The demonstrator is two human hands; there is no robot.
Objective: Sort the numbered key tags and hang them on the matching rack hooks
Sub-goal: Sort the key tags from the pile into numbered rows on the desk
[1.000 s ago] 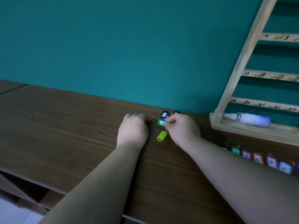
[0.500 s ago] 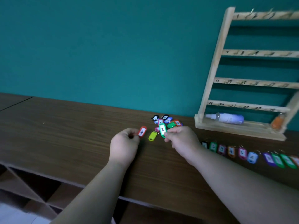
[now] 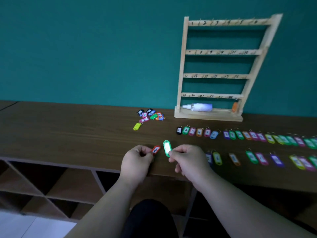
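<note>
Sorting is the step in hand, with hanging seemingly not begun: the hooks of the wooden rack [image 3: 223, 52] look bare, save for an orange thing [image 3: 235, 106] at the right end of the lowest rail (whether it hangs or merely leans I cannot tell). The left hand [image 3: 137, 162] pinches a red tag [image 3: 156, 149] marked 4, and the right hand [image 3: 188, 160] pinches a green tag [image 3: 167, 148] whose label is washed out by glare and unreadable; both are held up just over the near edge of the table [image 3: 68, 131], close together but apart. An unsorted pile [image 3: 151, 115] lies far back by the wall, left of the rack, with a yellow-green tag [image 3: 137, 126] just beside it. To the right run a far row [image 3: 240, 134] and a near row [image 3: 257, 158] of laid-out tags. The far row seems to hold a 4 already, so the next move likely calls for carrying the red one rightward to its slot in the near row, then reading the green one. The table is dark wood grain against a teal wall [image 3: 85, 48]; a spray bottle [image 3: 197, 107] lies on the rack's base, diagonal shelving [image 3: 51, 186] sits below, and pale floor [image 3: 17, 224] shows near left.
</note>
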